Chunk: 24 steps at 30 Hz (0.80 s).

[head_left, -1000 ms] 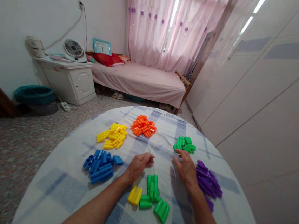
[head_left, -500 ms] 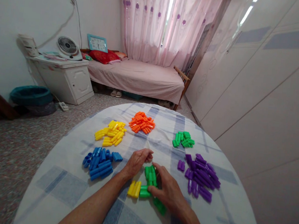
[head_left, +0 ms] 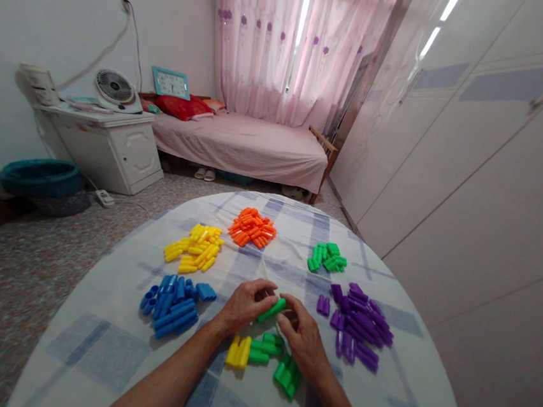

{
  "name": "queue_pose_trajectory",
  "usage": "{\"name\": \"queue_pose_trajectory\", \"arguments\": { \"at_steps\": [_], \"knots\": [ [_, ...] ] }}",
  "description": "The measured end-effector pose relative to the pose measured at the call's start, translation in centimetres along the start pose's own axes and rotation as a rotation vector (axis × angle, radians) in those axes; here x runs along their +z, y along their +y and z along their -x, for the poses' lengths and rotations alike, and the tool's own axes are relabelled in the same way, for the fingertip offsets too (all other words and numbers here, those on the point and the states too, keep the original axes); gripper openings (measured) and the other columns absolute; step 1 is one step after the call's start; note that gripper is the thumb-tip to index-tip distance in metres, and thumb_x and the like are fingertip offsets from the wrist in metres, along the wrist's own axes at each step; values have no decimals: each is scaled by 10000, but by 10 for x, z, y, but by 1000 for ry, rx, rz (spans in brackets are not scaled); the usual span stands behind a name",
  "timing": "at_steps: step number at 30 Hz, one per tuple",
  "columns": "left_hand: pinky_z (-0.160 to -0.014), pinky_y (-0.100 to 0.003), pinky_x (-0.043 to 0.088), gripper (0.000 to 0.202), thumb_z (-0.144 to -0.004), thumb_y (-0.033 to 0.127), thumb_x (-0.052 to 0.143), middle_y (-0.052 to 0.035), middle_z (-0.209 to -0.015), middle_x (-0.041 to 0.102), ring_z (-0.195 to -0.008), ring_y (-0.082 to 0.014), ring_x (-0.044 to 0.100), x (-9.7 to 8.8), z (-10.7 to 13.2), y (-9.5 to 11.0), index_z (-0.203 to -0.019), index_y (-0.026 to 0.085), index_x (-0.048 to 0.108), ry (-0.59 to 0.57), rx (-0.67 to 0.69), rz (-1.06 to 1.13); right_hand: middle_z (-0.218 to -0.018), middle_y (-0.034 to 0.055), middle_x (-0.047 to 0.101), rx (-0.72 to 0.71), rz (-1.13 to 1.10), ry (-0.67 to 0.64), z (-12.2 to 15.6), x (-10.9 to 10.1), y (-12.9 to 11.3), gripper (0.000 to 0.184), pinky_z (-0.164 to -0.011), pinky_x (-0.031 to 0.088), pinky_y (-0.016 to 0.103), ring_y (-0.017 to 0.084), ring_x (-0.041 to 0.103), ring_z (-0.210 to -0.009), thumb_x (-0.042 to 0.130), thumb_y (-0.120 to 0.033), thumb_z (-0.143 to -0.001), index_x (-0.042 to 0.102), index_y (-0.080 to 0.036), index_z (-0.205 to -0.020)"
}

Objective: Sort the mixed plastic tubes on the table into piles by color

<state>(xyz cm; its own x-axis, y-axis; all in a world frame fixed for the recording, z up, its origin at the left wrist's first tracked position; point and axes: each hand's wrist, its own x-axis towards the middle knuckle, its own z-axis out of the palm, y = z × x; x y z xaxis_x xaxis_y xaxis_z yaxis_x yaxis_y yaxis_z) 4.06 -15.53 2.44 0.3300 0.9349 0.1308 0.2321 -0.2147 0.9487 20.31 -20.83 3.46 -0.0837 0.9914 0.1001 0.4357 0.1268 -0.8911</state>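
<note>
Between my two hands, a green plastic building block (head_left: 271, 310) is held tilted above the table. My left hand (head_left: 244, 304) is closed on its left end, thumb in front. Around its right end curl the fingers of my right hand (head_left: 304, 336), the thumb just below. Closer to me, a yellow block (head_left: 238, 352) lies against joined green blocks (head_left: 264, 349). Another green block (head_left: 287, 376) rests apart, beneath my right wrist. The blocks look like short ribbed tubes set side by side.
Sorted piles ring the checked tablecloth (head_left: 106, 367): blue blocks (head_left: 173, 303), yellow blocks (head_left: 197, 247), orange blocks (head_left: 252, 227), green blocks (head_left: 327, 257) and purple blocks (head_left: 358, 324). Beyond the round table stand a bed (head_left: 249, 137) and a white cabinet (head_left: 135, 152).
The green block under my right hand has been lifted and turned, and both hands now meet on it. My left fingers have closed onto it. The view has shifted slightly.
</note>
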Motion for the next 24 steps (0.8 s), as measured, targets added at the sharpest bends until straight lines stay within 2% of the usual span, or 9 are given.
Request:
{"name": "queue_pose_trajectory", "arguments": {
  "at_steps": [2,4,7,10,15,17,20,24],
  "knots": [
    [-719,-256,476,348,-774,399,578,-49,-864,689,-769,-165,617,-1,0,0,-1017,163,658,-33,11,-4,-801,2,630,13,3,44,-2,2,0,198,-648,430,252,147,568,-707,513,-308,-814,610,-190,-940],
    [-764,-264,475,379,-735,385,630,-56,-930,688,-838,-181,618,-2,1,-2,-1045,168,650,-56,23,-15,-723,-9,600,35,-37,105,-5,2,1,174,-604,405,244,139,537,-660,517,-339,-814,599,-187,-824],
    [-791,-270,468,375,-700,316,658,-50,-978,683,-875,-188,611,-2,1,-5,-1049,181,651,-58,31,-41,-722,-7,598,89,-175,153,-10,1,4,205,-593,403,243,140,532,-658,533,-377,-804,590,-181,-821],
    [-744,-256,467,289,-734,276,604,-36,-907,682,-813,-171,607,-2,-1,-9,-997,173,664,-64,18,11,-678,-13,579,131,-297,166,-12,-2,7,243,-575,404,246,134,517,-620,567,-411,-776,594,-174,-821],
    [-677,-247,469,250,-772,335,564,-40,-805,670,-733,-154,602,-5,-3,-10,-909,151,663,18,-72,176,-647,-21,550,202,-445,265,-15,-9,13,287,-590,399,241,121,501,-606,589,-448,-755,596,-171,-828],
    [-672,-241,466,285,-750,333,601,-46,-873,666,-745,-149,598,-6,-3,-8,-971,160,649,43,-53,149,-646,-22,552,216,-501,258,-16,-10,16,312,-586,397,239,119,503,-602,607,-471,-738,594,-172,-827],
    [-698,-240,460,378,-719,303,652,-48,-959,650,-805,-154,591,-5,-2,-6,-1076,180,624,-9,10,75,-595,-34,542,195,-519,193,-17,-8,18,329,-559,384,235,114,490,-563,652,-482,-695,593,-174,-795],
    [-710,-251,451,244,-782,328,597,-33,-836,660,-774,-157,587,-3,-1,-8,-937,153,667,-100,-4,110,-574,-40,537,154,-505,172,-17,-4,18,309,-543,378,229,107,481,-544,663,-465,-688,599,-175,-771]
  ]
}}
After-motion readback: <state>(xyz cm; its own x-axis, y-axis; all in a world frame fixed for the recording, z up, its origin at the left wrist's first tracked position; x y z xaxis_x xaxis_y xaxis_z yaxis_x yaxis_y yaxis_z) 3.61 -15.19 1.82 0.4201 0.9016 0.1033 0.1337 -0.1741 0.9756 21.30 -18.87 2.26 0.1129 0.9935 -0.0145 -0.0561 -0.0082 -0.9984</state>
